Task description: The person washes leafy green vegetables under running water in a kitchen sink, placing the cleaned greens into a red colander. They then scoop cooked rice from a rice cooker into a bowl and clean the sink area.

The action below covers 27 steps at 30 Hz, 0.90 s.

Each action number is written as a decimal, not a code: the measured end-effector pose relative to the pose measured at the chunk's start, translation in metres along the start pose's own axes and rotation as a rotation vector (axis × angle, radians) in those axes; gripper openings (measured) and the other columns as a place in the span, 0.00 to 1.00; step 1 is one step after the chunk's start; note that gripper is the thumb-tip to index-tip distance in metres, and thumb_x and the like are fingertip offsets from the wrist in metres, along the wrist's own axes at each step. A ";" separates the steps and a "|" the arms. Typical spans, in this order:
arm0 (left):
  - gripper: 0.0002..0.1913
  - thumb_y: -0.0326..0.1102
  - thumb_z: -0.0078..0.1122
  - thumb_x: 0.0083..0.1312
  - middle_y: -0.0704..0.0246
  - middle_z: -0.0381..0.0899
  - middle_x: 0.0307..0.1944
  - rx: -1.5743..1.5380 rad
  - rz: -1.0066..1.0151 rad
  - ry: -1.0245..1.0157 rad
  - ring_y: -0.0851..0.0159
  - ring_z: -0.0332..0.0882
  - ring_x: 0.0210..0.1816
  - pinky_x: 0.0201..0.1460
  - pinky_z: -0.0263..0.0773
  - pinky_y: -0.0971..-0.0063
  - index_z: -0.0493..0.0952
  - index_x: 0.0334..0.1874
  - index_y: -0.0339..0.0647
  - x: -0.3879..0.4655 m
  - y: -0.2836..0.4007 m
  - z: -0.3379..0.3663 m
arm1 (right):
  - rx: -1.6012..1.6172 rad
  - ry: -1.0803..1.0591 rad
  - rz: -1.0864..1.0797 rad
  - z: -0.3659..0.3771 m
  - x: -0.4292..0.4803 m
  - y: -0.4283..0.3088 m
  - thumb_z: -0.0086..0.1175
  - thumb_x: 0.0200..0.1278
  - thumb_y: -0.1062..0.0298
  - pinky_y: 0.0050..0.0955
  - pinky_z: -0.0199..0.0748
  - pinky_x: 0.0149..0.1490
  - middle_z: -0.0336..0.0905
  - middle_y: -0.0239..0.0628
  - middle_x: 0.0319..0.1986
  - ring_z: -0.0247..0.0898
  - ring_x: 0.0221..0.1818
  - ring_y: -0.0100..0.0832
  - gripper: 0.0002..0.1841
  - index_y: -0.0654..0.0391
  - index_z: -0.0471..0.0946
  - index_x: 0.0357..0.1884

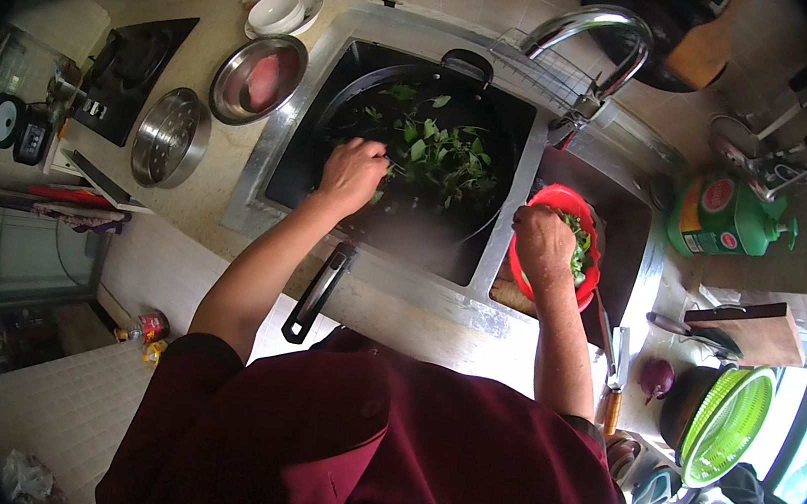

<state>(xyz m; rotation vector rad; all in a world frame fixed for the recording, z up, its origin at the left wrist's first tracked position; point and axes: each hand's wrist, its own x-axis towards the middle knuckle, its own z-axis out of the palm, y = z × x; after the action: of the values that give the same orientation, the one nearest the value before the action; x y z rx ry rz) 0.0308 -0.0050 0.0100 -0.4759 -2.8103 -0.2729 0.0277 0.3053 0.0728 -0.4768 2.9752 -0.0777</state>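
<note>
A large black pan with a loop handle and a long handle sits in the left basin of a steel double sink. Leafy greens float in dark water in the pan. My left hand is over its left side, fingers curled down by a few stray stems; whether it pinches one is unclear. In the right basin stands a red plastic basket holding more green leaves. My right hand is over the basket's left part with bent fingers, its fingertips and anything in them hidden.
A chrome faucet arches behind the basins. Left are a steel bowl with raw meat, a steel strainer bowl and a gas stove. Right are a green detergent bottle, a knife, a red onion and a green colander.
</note>
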 end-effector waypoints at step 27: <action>0.15 0.22 0.54 0.53 0.52 0.76 0.42 -0.452 -0.123 -0.440 0.45 0.75 0.47 0.47 0.73 0.56 0.79 0.44 0.40 0.056 0.022 0.058 | 0.352 0.285 -0.174 0.042 0.028 -0.059 0.50 0.57 0.67 0.39 0.75 0.42 0.80 0.37 0.33 0.77 0.39 0.43 0.07 0.48 0.78 0.37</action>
<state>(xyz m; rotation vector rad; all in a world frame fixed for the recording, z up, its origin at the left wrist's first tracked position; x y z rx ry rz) -0.0267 0.0451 -0.0252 -0.5075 -3.2082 -0.9489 0.0250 0.2391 0.0322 -0.7266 3.0777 -0.7293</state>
